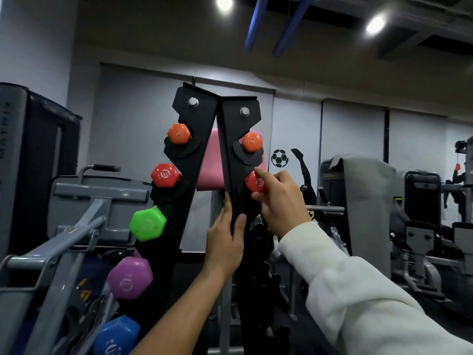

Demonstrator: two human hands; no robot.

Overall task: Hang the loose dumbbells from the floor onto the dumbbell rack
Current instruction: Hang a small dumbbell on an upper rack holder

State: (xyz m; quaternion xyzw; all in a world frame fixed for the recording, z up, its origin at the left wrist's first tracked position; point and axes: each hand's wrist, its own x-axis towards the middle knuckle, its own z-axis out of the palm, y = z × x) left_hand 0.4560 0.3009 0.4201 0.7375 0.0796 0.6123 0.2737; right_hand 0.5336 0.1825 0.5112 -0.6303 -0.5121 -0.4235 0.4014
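The right hand (280, 201) pinches the red dumbbell (256, 183) at the dumbbell rack (238, 160), under the orange dumbbell (252, 142). The left hand (226, 237) clasps the rack's edge.

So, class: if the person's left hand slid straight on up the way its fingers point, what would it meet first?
The left hand grips the right upright of the dumbbell rack, fingers pointing up along it. Probably only more upright, then the bolt.
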